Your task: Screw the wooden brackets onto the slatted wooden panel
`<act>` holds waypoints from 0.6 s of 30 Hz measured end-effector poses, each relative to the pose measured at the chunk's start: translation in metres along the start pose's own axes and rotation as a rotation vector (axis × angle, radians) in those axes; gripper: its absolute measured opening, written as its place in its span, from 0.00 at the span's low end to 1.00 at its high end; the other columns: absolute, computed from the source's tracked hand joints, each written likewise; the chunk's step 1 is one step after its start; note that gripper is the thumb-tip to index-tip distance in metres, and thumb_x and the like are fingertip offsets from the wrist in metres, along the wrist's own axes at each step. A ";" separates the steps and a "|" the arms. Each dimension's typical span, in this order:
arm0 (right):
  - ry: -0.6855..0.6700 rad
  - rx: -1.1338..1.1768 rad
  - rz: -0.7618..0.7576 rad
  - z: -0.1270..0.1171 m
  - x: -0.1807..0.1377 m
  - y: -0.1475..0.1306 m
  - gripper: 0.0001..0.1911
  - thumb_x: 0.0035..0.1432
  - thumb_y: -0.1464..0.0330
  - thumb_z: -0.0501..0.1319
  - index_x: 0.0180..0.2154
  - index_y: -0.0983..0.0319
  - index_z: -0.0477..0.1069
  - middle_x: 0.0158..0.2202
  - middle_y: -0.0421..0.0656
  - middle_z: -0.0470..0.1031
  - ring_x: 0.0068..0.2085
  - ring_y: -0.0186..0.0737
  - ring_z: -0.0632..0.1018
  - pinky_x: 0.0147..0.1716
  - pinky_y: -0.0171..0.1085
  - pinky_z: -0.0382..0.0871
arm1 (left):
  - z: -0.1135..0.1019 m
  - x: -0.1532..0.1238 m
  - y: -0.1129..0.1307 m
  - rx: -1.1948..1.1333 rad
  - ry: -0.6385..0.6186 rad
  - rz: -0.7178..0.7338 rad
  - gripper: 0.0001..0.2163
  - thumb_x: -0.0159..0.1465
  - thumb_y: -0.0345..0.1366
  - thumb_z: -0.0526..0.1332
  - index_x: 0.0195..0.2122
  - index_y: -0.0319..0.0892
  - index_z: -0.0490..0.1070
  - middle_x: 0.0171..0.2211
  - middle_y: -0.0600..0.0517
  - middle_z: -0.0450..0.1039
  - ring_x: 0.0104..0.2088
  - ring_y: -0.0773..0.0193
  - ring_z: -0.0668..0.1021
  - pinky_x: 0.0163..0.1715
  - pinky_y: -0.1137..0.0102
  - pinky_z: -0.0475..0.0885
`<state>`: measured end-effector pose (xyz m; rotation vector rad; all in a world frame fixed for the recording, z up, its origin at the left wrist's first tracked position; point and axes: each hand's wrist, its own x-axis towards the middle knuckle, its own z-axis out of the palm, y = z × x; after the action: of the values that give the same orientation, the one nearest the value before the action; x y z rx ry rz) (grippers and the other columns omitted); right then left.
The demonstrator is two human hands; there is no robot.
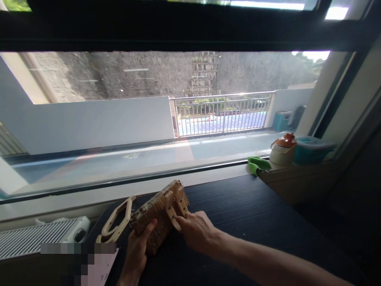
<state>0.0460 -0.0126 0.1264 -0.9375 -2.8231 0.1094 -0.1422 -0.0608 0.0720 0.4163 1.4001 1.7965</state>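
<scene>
My left hand (137, 246) grips the lower left side of a brown box-shaped piece (157, 204) with a rough, ribbed surface, its thumb lying on the near face. The piece is tilted above the dark table. Against its right part sits a pale wooden handle (170, 206) with two prongs and small dark holes. My right hand (198, 230) is closed at the handle's lower end, beside a small dark metal bit; the fingertips are partly hidden. A second wooden handle (129, 212), an angular open loop, lies to the left of the brown piece.
The dark table (226, 206) reaches to the window sill. At the sill's right stand a green cloth (258, 163), a cream bottle (282, 153) with an orange top and a teal lidded box (314, 151). A white slatted appliance (44, 234) is at the left.
</scene>
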 end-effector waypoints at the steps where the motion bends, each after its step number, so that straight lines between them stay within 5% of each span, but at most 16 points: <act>1: 0.007 0.017 0.039 0.002 -0.001 0.001 0.11 0.60 0.71 0.53 0.42 0.60 0.72 0.36 0.44 0.79 0.35 0.44 0.80 0.28 0.36 0.69 | 0.000 0.000 0.000 -0.004 -0.004 -0.002 0.23 0.42 0.36 0.75 0.40 0.37 0.77 0.31 0.49 0.83 0.37 0.49 0.83 0.39 0.61 0.79; 6: 0.030 0.044 0.131 0.005 -0.004 0.005 0.16 0.65 0.69 0.49 0.49 0.56 0.71 0.40 0.42 0.80 0.40 0.43 0.80 0.33 0.36 0.70 | 0.002 -0.002 -0.003 -0.018 -0.011 -0.004 0.23 0.41 0.37 0.75 0.39 0.37 0.77 0.30 0.50 0.83 0.36 0.50 0.83 0.36 0.62 0.80; 13: -0.032 -0.068 -0.078 -0.008 -0.006 -0.002 0.18 0.58 0.79 0.53 0.50 0.69 0.69 0.37 0.54 0.77 0.37 0.49 0.78 0.28 0.41 0.70 | 0.003 -0.003 -0.007 -0.018 0.000 -0.018 0.22 0.38 0.35 0.76 0.36 0.38 0.78 0.28 0.52 0.82 0.31 0.53 0.83 0.31 0.66 0.80; 18: -0.047 -0.067 -0.076 -0.004 -0.006 -0.005 0.19 0.58 0.78 0.52 0.51 0.73 0.68 0.37 0.58 0.76 0.36 0.49 0.78 0.27 0.41 0.70 | 0.002 -0.003 -0.006 -0.021 -0.011 -0.020 0.23 0.38 0.35 0.76 0.37 0.38 0.78 0.29 0.52 0.82 0.31 0.54 0.83 0.27 0.69 0.79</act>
<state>0.0482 -0.0203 0.1304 -0.8496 -2.9180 0.0276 -0.1366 -0.0611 0.0674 0.3999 1.3723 1.7886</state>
